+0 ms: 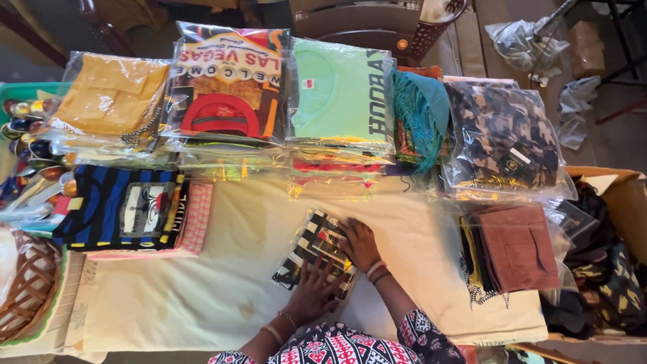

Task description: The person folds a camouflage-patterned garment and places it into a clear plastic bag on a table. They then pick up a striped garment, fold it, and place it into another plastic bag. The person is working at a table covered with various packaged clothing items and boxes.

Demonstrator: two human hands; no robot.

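1. Both your hands lie flat and open on one packet: a black-and-white checked garment in a clear plastic bag [315, 253], resting on the cream cloth of the table [222, 269], near the front edge and about in the middle.
2. Your left hand [313, 291] presses the near end of the packet with fingers spread. Your right hand [359, 244] covers the far right corner. Neither hand grips anything; the palms only rest on the plastic.
3. To smooth the packet well, I think you should push the air from the centre outward, not toward the sealed end, so the bag does not puff up.
4. Keep the pressure even, because the plastic looks slippery on the cloth and the packet sits a little tilted.
5. Behind your hands stand piles of bagged shirts; the green shirt pile [340, 94] is well apart, and the brown folded garment [519, 246] lies to the right, also apart.
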